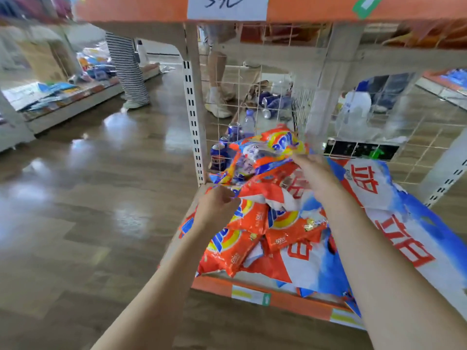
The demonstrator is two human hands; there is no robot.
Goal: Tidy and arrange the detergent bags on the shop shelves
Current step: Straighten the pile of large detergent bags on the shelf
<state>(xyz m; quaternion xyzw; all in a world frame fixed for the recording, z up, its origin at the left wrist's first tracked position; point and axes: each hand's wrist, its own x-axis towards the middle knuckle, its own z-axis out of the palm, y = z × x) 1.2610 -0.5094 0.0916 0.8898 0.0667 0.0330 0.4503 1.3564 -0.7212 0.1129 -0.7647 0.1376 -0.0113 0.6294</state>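
**Both hands on an orange bag above the bottom-shelf pile**

A lifted orange bag (265,157) hangs tilted over the back left of the low shelf (252,296), close to the wire grid (273,97) behind it. The left hand (217,205) pinches the bag's lower left edge, fingers curled in on it. The right hand (313,173) has its fingers on the bag's right side; motion blur hides whether they curl round it or only press flat, so I cannot tell its grip.

Beneath lies a loose pile of orange bags (242,236), overlapping at odd angles on the left half of the shelf. To the right, large white-and-blue bags (394,205) with red characters lie flat, one reaching over the shelf's front edge. Blue cans (219,152) stand just behind the grid.

A handwritten price tag (227,7) is stuck on the orange shelf lip overhead. In the aisle at left stands a person in striped trousers (129,69).
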